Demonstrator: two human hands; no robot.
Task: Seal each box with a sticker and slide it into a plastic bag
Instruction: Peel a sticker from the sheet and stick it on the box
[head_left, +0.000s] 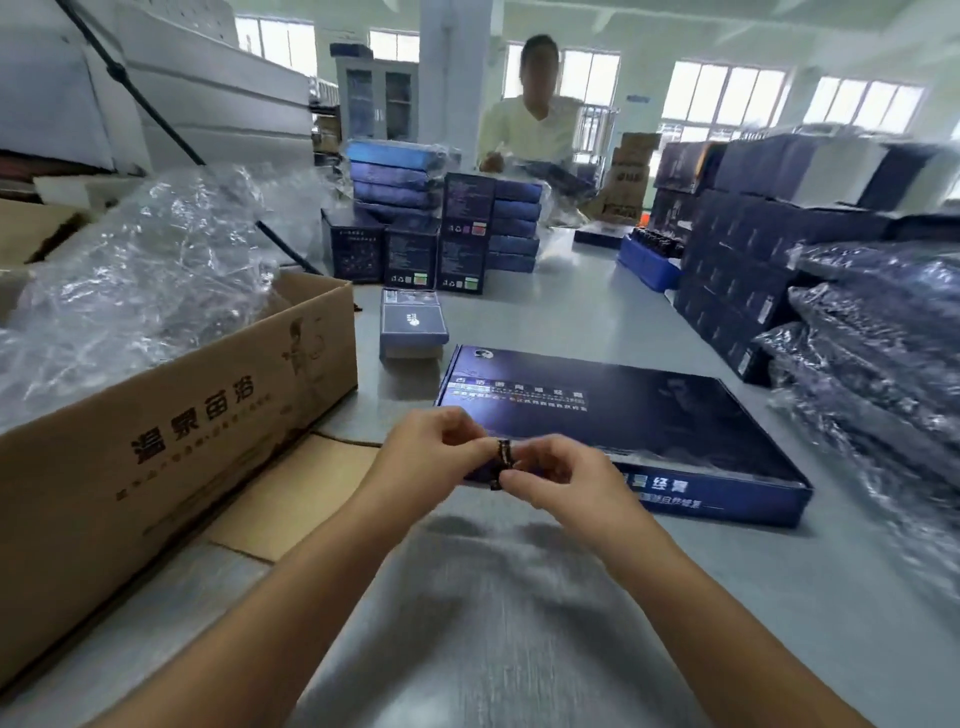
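A large flat dark-blue box lies on the grey table in front of me. At its near left corner, both hands pinch a small dark sticker with a patterned strip. My left hand holds the sticker's left side. My right hand holds its right side with thumb and forefinger. The sticker hangs over the box's near edge; whether it touches the box I cannot tell. Clear plastic bags fill a cardboard carton on the left.
A small blue box sits beyond the flat box. Stacks of dark-blue boxes stand mid-table, more boxes and bagged ones on the right. A blue tray holds bottles. A person works across the table.
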